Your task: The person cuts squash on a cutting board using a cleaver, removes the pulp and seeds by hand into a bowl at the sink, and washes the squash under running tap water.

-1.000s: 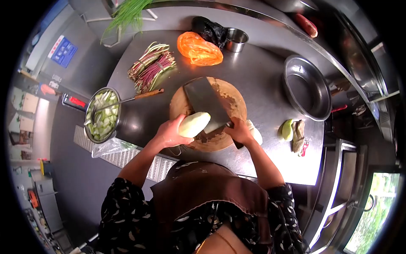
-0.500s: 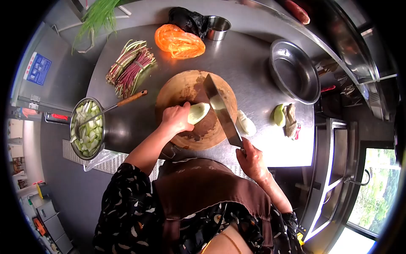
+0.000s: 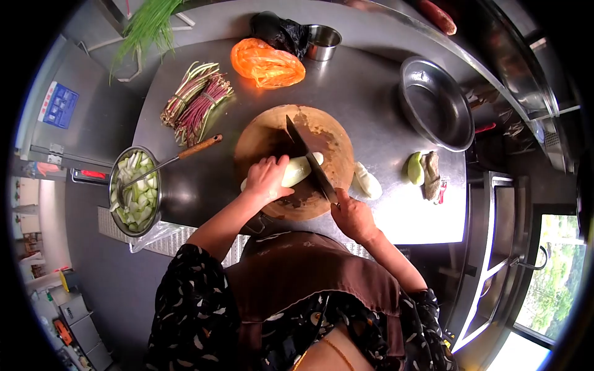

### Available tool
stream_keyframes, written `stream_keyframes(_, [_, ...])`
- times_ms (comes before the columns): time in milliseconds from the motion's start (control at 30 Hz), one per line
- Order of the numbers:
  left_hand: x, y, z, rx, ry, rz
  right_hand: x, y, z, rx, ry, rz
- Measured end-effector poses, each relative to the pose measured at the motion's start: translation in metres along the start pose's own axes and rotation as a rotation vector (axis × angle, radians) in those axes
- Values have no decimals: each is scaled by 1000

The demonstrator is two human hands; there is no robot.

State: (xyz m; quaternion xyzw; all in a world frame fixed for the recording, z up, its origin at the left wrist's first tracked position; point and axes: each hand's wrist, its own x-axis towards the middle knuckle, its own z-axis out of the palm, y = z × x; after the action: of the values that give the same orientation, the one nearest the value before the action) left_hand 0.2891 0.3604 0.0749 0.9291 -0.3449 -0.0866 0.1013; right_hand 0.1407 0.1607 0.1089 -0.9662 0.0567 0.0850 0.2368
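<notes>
On the round wooden chopping block (image 3: pixel 337 139) lies a pale green peeled gourd (image 3: pixel 296 172). My left hand (image 3: pixel 267 180) is closed over it from the left, with its fingers bent on top. My right hand (image 3: pixel 354 216) grips the handle of a cleaver (image 3: pixel 317 166), whose blade slants across the right end of the gourd. A pale tip of gourd shows just right of the blade. How deep the edge sits in the gourd cannot be seen. Another whitish peeled piece (image 3: pixel 369 181) rests on the steel table, right beside the block.
At left stands a bowl of cut gourd pieces (image 3: pixel 143 201) with a wooden-handled ladle (image 3: pixel 197 147). Bundled purple-green stalks (image 3: pixel 201 102), an orange bag (image 3: pixel 267 63), a black bag (image 3: pixel 281 34) and a steel pot (image 3: pixel 323 42) lie behind. A large basin (image 3: pixel 436 102) is at right.
The gourd, held tilted with its cut face showing before, now lies lower on the block. My right hand and the cleaver have moved left, bringing the blade onto the gourd's end.
</notes>
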Motion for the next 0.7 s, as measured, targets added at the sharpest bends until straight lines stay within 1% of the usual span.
stream_keyframes(67, [-6,-3,6,-23,20,0,0,5,2,20,-7,18])
stream_keyframes(133, [-11,-12,1,-208,179,154,1,9,0,43,-15,30])
stream_keyframes(167, [-14,-13,-2,-196,177,161,2,11,0,83,8,20])
stream_keyframes(233, [-26,-14,-9,-385,320,221,4,15,0,115,24,36])
stream_keyframes(333, [-32,-6,-22,-425,356,213,6,18,2,131,30,30])
stream_keyframes(367, [-32,-1,-23,-526,359,198,6,16,-1,113,-3,52])
stream_keyframes(400, [-30,-1,-15,-524,359,203,6,15,-3,92,-35,76])
stream_keyframes(467, [-25,-4,15,-955,430,72,10,19,0,146,-17,46])
stream_keyframes(500, [-21,-4,21,-1230,324,55,10,20,2,200,-4,14])
stream_keyframes(533, [-23,-5,26,-1231,324,55,8,20,1,199,-4,16])
stream_keyframes(600, [-29,-4,37,-1729,233,-153,3,23,-2,303,3,84])
stream_keyframes(633, [-32,-9,44,-1792,260,-149,-1,27,-2,298,1,84])
stream_keyframes(667, [-39,-16,50,-1797,259,-155,-8,32,0,415,38,125])
stream_keyframes(700, [-45,-20,50,-1872,297,-230,-15,34,2,533,74,170])
